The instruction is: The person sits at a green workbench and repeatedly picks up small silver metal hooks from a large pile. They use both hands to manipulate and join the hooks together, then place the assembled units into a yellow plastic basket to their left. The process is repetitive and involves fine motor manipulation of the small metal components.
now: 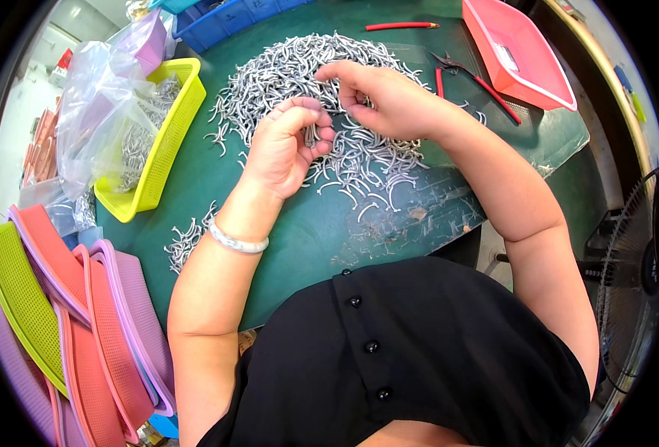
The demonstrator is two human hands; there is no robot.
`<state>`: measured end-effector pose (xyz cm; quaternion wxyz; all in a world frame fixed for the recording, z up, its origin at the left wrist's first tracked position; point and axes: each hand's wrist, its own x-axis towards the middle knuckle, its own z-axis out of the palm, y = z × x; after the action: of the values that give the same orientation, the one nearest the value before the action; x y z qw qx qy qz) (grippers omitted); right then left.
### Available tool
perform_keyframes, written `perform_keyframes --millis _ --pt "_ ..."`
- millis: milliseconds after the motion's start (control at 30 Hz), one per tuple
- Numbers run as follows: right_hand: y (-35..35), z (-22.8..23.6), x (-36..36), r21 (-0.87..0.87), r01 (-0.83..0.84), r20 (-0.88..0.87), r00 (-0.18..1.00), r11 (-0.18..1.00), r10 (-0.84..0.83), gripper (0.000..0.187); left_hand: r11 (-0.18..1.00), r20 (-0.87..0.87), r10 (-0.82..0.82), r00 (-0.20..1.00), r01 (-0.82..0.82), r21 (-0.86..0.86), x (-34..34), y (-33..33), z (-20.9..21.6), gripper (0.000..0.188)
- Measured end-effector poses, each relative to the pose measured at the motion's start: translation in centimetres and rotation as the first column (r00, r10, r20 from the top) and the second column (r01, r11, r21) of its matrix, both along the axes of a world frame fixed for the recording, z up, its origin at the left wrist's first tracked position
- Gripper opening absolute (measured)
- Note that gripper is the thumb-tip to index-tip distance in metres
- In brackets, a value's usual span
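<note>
A wide heap of small curved grey metal pieces point(277, 63) lies on the green tabletop, with a looser spread of them on its near side. At the heap's near edge, my left hand point(285, 145) is closed, palm partly up, around a few of these pieces, whose ends show between thumb and fingers. Just right of it, my right hand point(389, 100) hovers over or touches the heap. Its forefinger reaches left and is parted from the thumb, and I see nothing between them. The other fingertips of the right hand are partly hidden.
A yellow-green basket point(169, 138) with metal pieces and plastic bags stands left. A smaller cluster of pieces point(185, 244) lies by my left forearm. Red-handled pliers point(486, 89) and a pink basket point(519, 56) are at right. Stacked baskets point(113, 328) crowd the lower left; a fan point(628, 261) stands right.
</note>
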<state>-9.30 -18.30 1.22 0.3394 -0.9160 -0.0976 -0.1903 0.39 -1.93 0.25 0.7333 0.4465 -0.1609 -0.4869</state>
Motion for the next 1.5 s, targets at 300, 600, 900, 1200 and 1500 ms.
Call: perform_keyframes --millis 300,600,900,1200,1500 --pt "1.0 0.9 -0.3 0.127 -0.02 0.118 0.993 0.992 0.004 0.056 0.999 0.143 -0.026 0.989 0.023 0.025 -1.0 -0.3 0.2 0.009" --pt "0.8 1.0 -0.3 0.253 -0.12 0.128 0.988 0.96 0.09 0.053 0.998 0.203 0.018 0.979 -0.006 -0.058 -0.9 -0.3 -0.3 0.005" --pt "0.0 0.1 0.2 -0.22 0.025 -0.19 0.979 0.975 -0.068 0.046 0.988 0.078 0.027 0.997 -0.015 -0.152 -0.2 -0.3 -0.2 0.005" --pt "0.8 0.6 0.1 -0.302 -0.016 -0.268 0.961 0.953 -0.069 0.04 0.975 0.013 0.115 0.993 -0.11 -0.195 -0.1 -0.2 -0.3 0.007" --pt "0.4 -0.8 -0.1 -0.332 -0.014 -0.049 0.999 0.943 -0.003 0.031 0.962 -0.097 0.001 0.995 -0.028 -0.272 0.7 -0.2 -0.8 0.008"
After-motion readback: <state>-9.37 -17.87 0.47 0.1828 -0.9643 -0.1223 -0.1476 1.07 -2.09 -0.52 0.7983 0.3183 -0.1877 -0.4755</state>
